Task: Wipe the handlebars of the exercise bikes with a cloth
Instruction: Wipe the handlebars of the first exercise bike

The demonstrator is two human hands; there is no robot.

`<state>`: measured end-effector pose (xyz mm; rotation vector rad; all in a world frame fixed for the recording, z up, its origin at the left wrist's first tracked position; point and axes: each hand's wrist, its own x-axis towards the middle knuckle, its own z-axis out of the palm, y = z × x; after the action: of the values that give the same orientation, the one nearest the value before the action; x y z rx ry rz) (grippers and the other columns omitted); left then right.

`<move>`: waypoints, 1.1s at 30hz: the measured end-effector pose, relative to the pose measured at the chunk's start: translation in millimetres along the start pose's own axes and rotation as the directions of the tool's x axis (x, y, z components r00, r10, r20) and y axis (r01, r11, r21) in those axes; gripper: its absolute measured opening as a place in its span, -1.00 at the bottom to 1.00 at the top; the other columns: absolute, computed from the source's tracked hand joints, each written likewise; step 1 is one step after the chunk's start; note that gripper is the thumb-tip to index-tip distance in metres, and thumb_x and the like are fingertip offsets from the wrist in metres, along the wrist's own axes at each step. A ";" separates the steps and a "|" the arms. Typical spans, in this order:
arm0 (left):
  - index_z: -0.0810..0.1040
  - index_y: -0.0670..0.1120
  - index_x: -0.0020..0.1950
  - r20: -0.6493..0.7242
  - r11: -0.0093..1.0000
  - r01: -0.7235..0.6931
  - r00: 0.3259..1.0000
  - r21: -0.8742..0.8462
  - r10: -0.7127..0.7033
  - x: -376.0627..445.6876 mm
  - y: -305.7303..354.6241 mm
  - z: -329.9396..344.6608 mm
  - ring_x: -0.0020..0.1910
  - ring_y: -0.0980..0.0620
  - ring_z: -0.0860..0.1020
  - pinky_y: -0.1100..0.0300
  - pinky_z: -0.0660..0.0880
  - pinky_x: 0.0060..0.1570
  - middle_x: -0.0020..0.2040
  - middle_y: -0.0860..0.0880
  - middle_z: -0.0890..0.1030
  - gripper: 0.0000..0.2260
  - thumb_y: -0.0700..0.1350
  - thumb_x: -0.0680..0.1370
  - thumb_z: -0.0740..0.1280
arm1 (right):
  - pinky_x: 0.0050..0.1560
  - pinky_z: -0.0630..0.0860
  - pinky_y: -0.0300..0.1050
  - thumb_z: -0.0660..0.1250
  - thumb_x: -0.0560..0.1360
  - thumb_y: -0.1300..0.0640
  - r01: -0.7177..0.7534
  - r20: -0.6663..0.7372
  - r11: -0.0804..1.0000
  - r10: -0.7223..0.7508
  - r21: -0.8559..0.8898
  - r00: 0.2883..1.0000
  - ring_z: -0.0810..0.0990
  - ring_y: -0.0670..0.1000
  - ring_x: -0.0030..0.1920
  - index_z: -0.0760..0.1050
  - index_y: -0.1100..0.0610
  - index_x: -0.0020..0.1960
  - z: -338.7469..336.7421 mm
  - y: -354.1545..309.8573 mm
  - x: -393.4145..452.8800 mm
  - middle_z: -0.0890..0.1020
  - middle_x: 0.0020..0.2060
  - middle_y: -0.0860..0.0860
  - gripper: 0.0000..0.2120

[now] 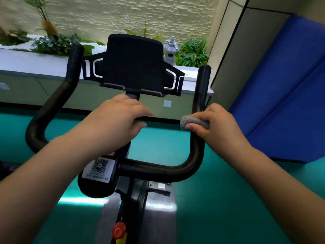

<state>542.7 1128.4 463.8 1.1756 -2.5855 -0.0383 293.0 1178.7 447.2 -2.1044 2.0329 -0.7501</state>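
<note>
One cloth (pixel 191 122) wrapped round handlebar (pixel 199 95), inside right hand (pixel 215 123) grip.

Teal floor (pixel 219 199), glossy, with a bright streak of reflected light near the bike. Standing on it: an exercise bike (pixel 154 208) in the middle, and a blue mat (pixel 284 95) to the right, leaning against the wall. Behind, along the wall, a white ledge (pixel 26 62) carrying plants (pixel 56 43), white pebbles and a small stone lantern (pixel 171 50).
</note>
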 end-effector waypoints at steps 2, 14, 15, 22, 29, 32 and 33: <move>0.59 0.06 0.20 -0.031 0.996 0.084 0.996 0.012 -0.084 -19.5 -5.2 2.6 0.10 -0.04 0.47 -0.02 0.44 0.13 0.09 0.09 0.62 -0.74 -0.04 0.51 0.35 | -0.23 0.25 -0.45 0.42 0.42 -0.09 0.055 0.036 0.998 -0.056 0.036 0.998 0.38 -0.20 -0.19 0.63 -0.09 0.09 3.2 0.9 -12.4 0.37 -0.21 -0.15 -0.74; 0.65 -0.01 0.10 -0.240 0.917 0.399 0.891 0.015 -0.384 -70.0 28.0 33.4 0.08 -0.11 0.48 -0.12 0.44 0.09 0.07 0.04 0.64 -0.63 0.09 0.52 0.14 | -0.13 0.26 -0.56 0.44 0.41 -0.01 0.211 -0.005 0.951 -0.216 0.227 0.976 0.43 -0.23 -0.16 0.64 -0.09 0.07 8.6 13.3 -35.7 0.42 -0.19 -0.06 -0.77; 0.66 -0.02 0.10 -0.259 0.914 0.406 0.883 0.000 -0.392 -70.8 28.5 35.4 0.09 -0.12 0.48 -0.11 0.44 0.09 0.07 0.04 0.64 -0.63 0.09 0.52 0.14 | -0.12 0.27 -0.56 0.45 0.40 0.00 0.220 -0.007 0.944 -0.225 0.246 0.974 0.44 -0.22 -0.15 0.65 -0.08 0.07 8.3 12.8 -38.8 0.42 -0.19 -0.06 -0.76; 0.69 -0.07 0.03 -0.311 0.927 0.371 0.877 -0.048 -0.367 -66.4 33.8 40.1 0.04 -0.11 0.47 -0.01 0.43 0.08 0.03 0.02 0.64 -0.67 0.02 0.52 0.17 | -0.11 0.26 -0.56 0.43 0.44 0.02 0.094 -0.094 0.965 -0.073 0.244 0.993 0.38 -0.18 -0.18 0.64 -0.03 0.12 11.1 11.9 -34.2 0.39 -0.18 -0.03 -0.74; 0.70 -0.13 0.01 -0.394 0.939 0.339 0.856 -0.062 -0.335 -69.9 37.0 42.2 0.00 -0.09 0.45 0.10 0.37 0.04 -0.02 -0.04 0.61 -0.74 -0.08 0.53 0.24 | -0.09 0.28 -0.54 0.45 0.42 0.06 0.093 -0.170 0.936 -0.036 0.340 0.985 0.42 -0.22 -0.11 0.63 0.01 0.13 23.1 -1.2 -69.5 0.39 -0.19 -0.06 -0.72; 0.70 -0.13 0.00 -0.399 0.943 0.328 0.858 -0.059 -0.323 -70.4 35.5 43.4 -0.01 -0.09 0.45 0.06 0.40 0.02 -0.04 -0.04 0.60 -0.74 -0.08 0.54 0.24 | -0.10 0.27 -0.56 0.44 0.43 0.06 -0.002 -0.216 0.932 0.086 0.361 0.973 0.40 -0.30 -0.15 0.62 0.06 0.17 21.5 0.6 -62.2 0.35 -0.20 -0.09 -0.69; 0.70 -0.13 0.00 -0.399 0.943 0.329 0.858 -0.058 -0.324 -70.5 35.5 43.9 -0.01 -0.08 0.45 0.05 0.41 0.01 -0.04 -0.04 0.60 -0.75 -0.08 0.54 0.24 | -0.10 0.28 -0.55 0.44 0.43 0.07 -0.011 -0.237 0.929 0.105 0.369 0.966 0.40 -0.28 -0.15 0.61 0.07 0.18 24.3 -3.3 -68.7 0.36 -0.20 -0.08 -0.68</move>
<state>548.1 1199.9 408.9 1.4427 -2.0119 0.1348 308.1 1239.2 409.4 -1.8060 1.8713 -1.3308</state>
